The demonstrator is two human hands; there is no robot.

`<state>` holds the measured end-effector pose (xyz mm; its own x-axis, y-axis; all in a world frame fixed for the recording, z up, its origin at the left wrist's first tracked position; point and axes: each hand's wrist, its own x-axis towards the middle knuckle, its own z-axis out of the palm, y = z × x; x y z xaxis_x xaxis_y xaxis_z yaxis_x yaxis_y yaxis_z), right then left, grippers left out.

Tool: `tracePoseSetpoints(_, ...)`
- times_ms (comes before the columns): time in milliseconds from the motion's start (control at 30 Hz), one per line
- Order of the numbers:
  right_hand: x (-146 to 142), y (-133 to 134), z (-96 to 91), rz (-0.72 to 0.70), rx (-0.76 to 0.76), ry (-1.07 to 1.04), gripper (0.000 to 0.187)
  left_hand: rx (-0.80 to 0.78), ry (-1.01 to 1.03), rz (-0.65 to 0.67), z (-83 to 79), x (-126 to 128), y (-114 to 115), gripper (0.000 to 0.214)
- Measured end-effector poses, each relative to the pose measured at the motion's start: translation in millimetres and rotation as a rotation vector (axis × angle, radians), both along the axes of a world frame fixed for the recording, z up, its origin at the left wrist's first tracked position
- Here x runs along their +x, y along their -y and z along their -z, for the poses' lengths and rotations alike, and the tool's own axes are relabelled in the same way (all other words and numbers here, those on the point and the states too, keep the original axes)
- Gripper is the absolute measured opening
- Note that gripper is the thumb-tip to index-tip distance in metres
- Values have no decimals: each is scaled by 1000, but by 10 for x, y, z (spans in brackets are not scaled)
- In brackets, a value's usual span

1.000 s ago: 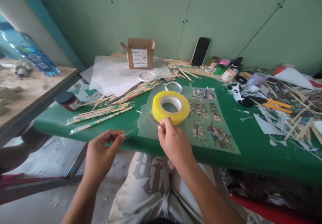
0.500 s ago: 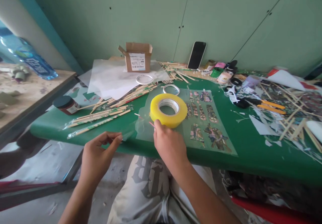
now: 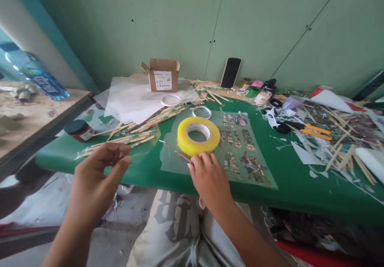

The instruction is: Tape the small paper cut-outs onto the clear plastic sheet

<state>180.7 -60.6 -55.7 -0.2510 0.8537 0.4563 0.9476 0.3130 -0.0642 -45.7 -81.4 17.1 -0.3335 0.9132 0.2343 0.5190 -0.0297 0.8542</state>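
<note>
The tape roll blocks the right hand ahead.

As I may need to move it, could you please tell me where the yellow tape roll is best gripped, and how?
Probably pinch the yellow tape roll by its left wall, from above, thumb inside the hole: it lies flat, hole upward, and the right hand is at its near edge.

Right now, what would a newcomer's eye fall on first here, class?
Probably the yellow tape roll on the green table, just beyond the right hand, which pinches a thin item. Then, farther back, the open cardboard box on white sheets and the dark-screened phone tilted before the wall.
</note>
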Motion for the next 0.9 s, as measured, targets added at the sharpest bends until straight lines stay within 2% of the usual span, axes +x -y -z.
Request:
tracePoseSetpoints(67, 54, 61, -71, -85, 73, -118, 2, -14, 154, 106, -18, 183, -5, 35)
tracePoseSetpoints(167, 106, 239, -292, -324, 235, -347, 29, -71, 422, 259, -43, 493, -6, 42)
tracePoseSetpoints(267, 116, 402, -475, -431, 294, -396, 33, -147, 617, 315, -59, 779, 32, 40)
tracePoseSetpoints(367, 128, 453, -513, -394, 293, -451, 25, -168, 703, 320, -61, 985, 112, 39)
tracePoseSetpoints(467, 187, 445, -484, -338, 308, -468, 18, -178, 739, 364, -69, 1089, 198, 36)
tracePoseSetpoints(567, 275, 439, -484, -312, 312, -455, 14, -183, 794, 428, -104, 1095, 254, 34)
tracePoseSetpoints(667, 359, 455, -545, -270, 317, -512, 12, -147, 906, 518, -122, 1050, 276, 42)
tracePoseSetpoints(733, 411, 481, -619, -227, 279, -670, 11, -91, 867, 580, -97, 1049, 272, 52)
tracePoseSetpoints(833, 494, 532, -756, -182, 131, -1038, 7, -74, 567, 641, -32, 1155, 235, 71)
tracePoseSetpoints(867, 526, 544, -799, -173, 93, -1151, 6, -89, 479, 652, -20, 1214, 213, 69)
tracePoseSetpoints(900, 560, 550, -839, -168, 74, -1248, 6, -101, 426, 654, -19, 1278, 186, 58)
